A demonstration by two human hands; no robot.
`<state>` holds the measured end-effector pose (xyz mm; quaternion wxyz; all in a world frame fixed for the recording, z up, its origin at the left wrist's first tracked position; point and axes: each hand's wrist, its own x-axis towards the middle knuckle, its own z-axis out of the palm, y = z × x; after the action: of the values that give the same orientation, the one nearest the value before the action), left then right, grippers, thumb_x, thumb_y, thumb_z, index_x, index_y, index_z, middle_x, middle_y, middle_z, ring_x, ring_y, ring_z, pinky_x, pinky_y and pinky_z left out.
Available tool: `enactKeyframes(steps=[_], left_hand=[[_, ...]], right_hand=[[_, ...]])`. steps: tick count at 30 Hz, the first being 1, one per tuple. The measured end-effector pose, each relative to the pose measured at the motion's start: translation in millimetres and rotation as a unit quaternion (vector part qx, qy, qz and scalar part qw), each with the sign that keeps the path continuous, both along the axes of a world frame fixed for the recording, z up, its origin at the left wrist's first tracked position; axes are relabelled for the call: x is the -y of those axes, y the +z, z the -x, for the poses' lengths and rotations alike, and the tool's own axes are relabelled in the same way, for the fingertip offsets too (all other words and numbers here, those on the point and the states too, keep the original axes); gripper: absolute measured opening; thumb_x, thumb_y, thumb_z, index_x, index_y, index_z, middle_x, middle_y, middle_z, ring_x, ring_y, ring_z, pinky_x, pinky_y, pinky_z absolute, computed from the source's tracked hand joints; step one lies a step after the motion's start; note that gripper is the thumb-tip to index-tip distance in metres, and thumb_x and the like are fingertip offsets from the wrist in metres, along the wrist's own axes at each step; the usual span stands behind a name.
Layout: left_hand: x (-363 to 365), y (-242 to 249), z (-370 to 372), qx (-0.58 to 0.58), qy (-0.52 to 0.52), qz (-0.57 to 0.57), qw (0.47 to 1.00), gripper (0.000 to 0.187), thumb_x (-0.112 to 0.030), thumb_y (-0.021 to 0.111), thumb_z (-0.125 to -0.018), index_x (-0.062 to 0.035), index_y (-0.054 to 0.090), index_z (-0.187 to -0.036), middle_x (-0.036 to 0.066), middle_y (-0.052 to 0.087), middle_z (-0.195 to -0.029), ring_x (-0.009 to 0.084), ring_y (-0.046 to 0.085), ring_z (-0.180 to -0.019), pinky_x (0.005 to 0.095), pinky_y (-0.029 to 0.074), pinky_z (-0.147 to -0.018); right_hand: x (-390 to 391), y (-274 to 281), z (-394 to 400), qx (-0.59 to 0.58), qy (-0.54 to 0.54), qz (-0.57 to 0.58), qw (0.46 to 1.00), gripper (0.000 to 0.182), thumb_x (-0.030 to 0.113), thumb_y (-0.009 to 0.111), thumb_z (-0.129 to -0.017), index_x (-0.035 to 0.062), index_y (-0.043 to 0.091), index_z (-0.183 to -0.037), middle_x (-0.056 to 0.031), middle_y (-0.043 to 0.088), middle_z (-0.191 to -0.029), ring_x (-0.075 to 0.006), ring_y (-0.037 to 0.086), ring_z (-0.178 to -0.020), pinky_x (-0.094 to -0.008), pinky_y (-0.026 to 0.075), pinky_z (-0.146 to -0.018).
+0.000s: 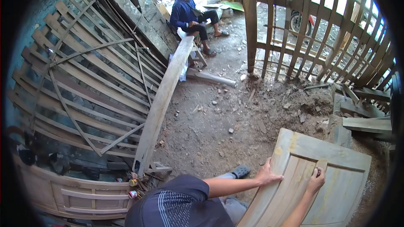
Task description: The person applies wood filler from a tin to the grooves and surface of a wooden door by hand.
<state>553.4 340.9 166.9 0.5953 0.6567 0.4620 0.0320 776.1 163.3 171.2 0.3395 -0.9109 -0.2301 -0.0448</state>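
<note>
A framed wooden door panel leans at a tilt in front of me at the lower right, with yellowish smears on its pale wood. My left hand grips its left edge, the fingers bent over the frame. On the panel's face, near the middle upright, my right hand is closed with fingers pressed together. Whatever it may hold is hidden by the fingers. Both forearms are bare, and my dark shirt fills the bottom centre.
A long wooden plank on trestles runs along the left. Curved slatted frames lean on the wall. Another person sits at the back. Slatted woodwork stands at right; offcuts and debris lie on the dirt floor.
</note>
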Motion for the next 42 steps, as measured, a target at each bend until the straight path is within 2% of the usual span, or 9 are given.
enactKeyframes(steps=[10, 14, 18, 24, 29, 32, 35, 38, 42], left_hand=[[1.6, -11.7, -0.7, 0.021, -0.003, 0.017, 1.0, 0.128, -0.054, 0.092, -0.064, -0.0019, 0.021, -0.158, 0.03, 0.057, -0.141, 0.042, 0.059, -0.129, 0.0477, 0.044, -0.114], [-23.7, -44.9, 4.4, 0.055, -0.035, -0.014, 0.998, 0.144, -0.055, 0.091, -0.071, -0.0028, -0.008, -0.163, 0.029, 0.047, -0.15, 0.0389, 0.055, -0.134, 0.0457, 0.045, -0.113], [-119.2, -3.5, 21.4, 0.265, 0.216, 0.064, 0.938, 0.126, -0.038, 0.074, -0.097, -0.0126, -0.035, -0.155, 0.026, 0.05, -0.147, 0.0284, 0.059, -0.128, 0.0447, 0.052, -0.106], [-204.6, -20.2, 50.1, 0.3, 0.366, -0.091, 0.876, 0.114, -0.037, 0.066, -0.103, -0.0136, -0.03, -0.159, 0.019, 0.059, -0.136, 0.0179, 0.065, -0.099, 0.0313, 0.057, -0.082], [-93.5, -94.4, 48.0, 0.262, 0.221, 0.12, 0.932, 0.053, -0.051, 0.051, -0.107, -0.01, 0.047, -0.14, 0.005, 0.066, -0.103, 0.0167, 0.062, -0.081, 0.0313, 0.055, -0.071], [22.3, -75.1, 65.3, 0.188, 0.199, 0.353, 0.894, 0.081, -0.073, 0.053, -0.096, -0.01, 0.042, -0.145, 0.008, 0.06, -0.113, 0.0185, 0.06, -0.088, 0.0319, 0.052, -0.069], [93.8, -74.3, 94.1, 0.1, 0.163, 0.297, 0.935, 0.106, -0.079, 0.052, -0.092, -0.005, 0.023, -0.161, 0.018, 0.058, -0.134, 0.0299, 0.063, -0.109, 0.0407, 0.054, -0.089], [153.1, -61.2, 126.2, 0.071, 0.09, 0.192, 0.975, 0.121, -0.083, 0.052, -0.089, 0.0003, 0.006, -0.164, 0.029, 0.046, -0.152, 0.0396, 0.05, -0.138, 0.0451, 0.042, -0.112], [188.9, -21.4, 153.6, 0.102, 0.041, 0.165, 0.98, 0.121, -0.075, 0.057, -0.091, 0.0024, -0.001, -0.163, 0.031, 0.025, -0.165, 0.039, 0.03, -0.153, 0.0431, 0.026, -0.125]], right_hand=[[21.1, -10.8, 12.4, -0.006, -0.023, 0.01, 1.0, 0.015, 0.01, 0.069, -0.094, -0.0024, 0.067, -0.102, -0.0193, 0.068, -0.091, -0.0377, 0.067, -0.084, -0.0452, 0.053, -0.077], [7.6, 7.3, 6.2, -0.023, -0.002, 0.027, 0.999, 0.013, 0.01, 0.067, -0.095, -0.0021, 0.067, -0.101, -0.0185, 0.067, -0.088, -0.0374, 0.065, -0.081, -0.0457, 0.051, -0.074], [66.9, 2.0, 69.3, -0.037, -0.048, 0.024, 0.998, 0.013, 0.01, 0.069, -0.095, -0.0012, 0.067, -0.101, -0.018, 0.067, -0.088, -0.035, 0.065, -0.079, -0.0442, 0.051, -0.072], [49.2, -3.7, 64.3, 0.012, -0.083, -0.029, 0.996, 0.013, 0.012, 0.069, -0.096, 0.0009, 0.067, -0.102, -0.0171, 0.068, -0.092, -0.0339, 0.065, -0.08, -0.0429, 0.052, -0.07], [27.9, 7.1, 36.1, 0.015, -0.028, 0.023, 0.999, 0.012, 0.011, 0.067, -0.097, 0.0, 0.066, -0.102, -0.0196, 0.068, -0.094, -0.0382, 0.066, -0.086, -0.0455, 0.052, -0.075], [89.1, -8.9, 83.2, -0.008, -0.041, -0.04, 0.998, 0.014, 0.013, 0.066, -0.098, -0.0001, 0.064, -0.101, -0.0205, 0.068, -0.09, -0.0419, 0.065, -0.081, -0.0486, 0.05, -0.07], [97.1, 50.2, 128.4, -0.069, -0.091, 0.021, 0.993, 0.021, 0.025, 0.072, -0.097, 0.0104, 0.075, -0.111, -0.0156, 0.077, -0.1, -0.0267, 0.075, -0.094, -0.0396, 0.058, -0.084], [126.8, 18.9, 125.3, 0.005, -0.016, 0.02, 1.0, 0.013, 0.014, 0.066, -0.098, 0.0016, 0.064, -0.101, -0.0206, 0.068, -0.088, -0.043, 0.065, -0.078, -0.0491, 0.049, -0.068], [223.1, 10.9, 191.6, 0.002, -0.036, 0.075, 0.997, 0.012, 0.015, 0.065, -0.099, 0.0053, 0.069, -0.104, -0.0188, 0.07, -0.094, -0.0405, 0.068, -0.088, -0.0504, 0.051, -0.076]])
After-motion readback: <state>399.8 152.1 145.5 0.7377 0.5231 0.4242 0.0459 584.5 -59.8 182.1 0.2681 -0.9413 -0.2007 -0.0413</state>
